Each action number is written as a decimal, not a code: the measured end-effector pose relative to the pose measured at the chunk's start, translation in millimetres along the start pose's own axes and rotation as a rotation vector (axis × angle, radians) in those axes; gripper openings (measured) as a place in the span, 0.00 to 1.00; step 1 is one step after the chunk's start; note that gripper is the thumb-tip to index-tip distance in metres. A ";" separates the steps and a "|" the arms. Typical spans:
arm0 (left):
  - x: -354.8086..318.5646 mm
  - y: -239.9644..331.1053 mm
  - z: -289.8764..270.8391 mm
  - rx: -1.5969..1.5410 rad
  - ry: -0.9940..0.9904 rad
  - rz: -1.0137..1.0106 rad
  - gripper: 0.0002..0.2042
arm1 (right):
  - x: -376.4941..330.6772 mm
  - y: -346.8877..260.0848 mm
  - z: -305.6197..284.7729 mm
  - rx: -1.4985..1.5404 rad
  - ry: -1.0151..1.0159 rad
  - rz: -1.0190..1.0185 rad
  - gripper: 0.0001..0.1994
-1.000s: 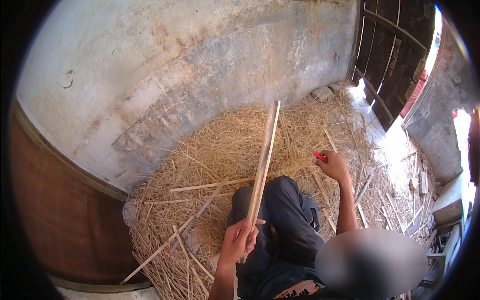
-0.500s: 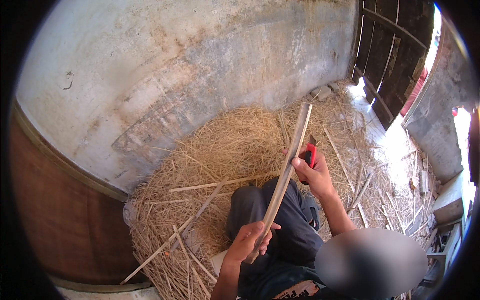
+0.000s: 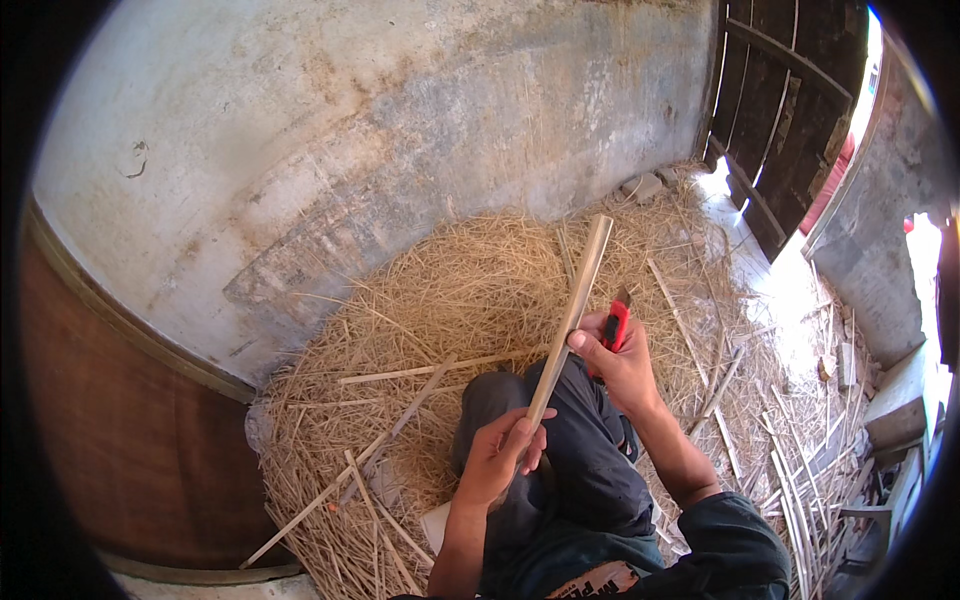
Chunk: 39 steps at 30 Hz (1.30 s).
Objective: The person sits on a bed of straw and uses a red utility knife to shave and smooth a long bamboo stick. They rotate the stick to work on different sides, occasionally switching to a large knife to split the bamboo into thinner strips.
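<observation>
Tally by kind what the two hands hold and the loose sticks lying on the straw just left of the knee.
Long pale stick, gripped by left hand and right hand: 1
Red utility knife in right hand: 1
Loose sticks on straw, clearly separable: 3
Total: 5

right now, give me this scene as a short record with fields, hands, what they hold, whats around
left hand: grips the lower end of a long pale wooden strip, which slants up and to the right
right hand: holds a red utility knife, thumb against the strip at mid-length
knife blade: tip shows above the fingers, beside the strip
posture: seated, dark-trousered knee under the hands
ground: straw heap with loose thin sticks lying on it
backdrop: stained plaster wall; dark slatted wooden door at upper right
</observation>
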<state>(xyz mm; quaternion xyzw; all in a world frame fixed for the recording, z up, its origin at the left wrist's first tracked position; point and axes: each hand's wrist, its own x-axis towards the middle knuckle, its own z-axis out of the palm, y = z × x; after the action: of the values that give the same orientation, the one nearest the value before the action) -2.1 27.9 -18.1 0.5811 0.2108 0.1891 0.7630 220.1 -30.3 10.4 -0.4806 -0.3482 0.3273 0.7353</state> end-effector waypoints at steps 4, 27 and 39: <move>0.4 2.4 7.8 -0.053 0.034 0.017 0.26 | -2.0 -1.4 2.6 0.073 0.023 0.069 0.10; -3.9 8.7 5.6 -0.085 0.038 -0.023 0.25 | -3.5 -1.7 0.4 0.038 -0.019 0.014 0.10; -5.8 7.1 4.1 -0.006 0.098 0.000 0.26 | -6.8 -4.5 -6.8 0.040 0.043 0.022 0.09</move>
<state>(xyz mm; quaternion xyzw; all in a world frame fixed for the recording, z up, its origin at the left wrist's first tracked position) -5.0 23.3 -9.7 0.5690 0.2474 0.2178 0.7534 222.6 -40.5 11.3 -0.4764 -0.3204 0.3319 0.7485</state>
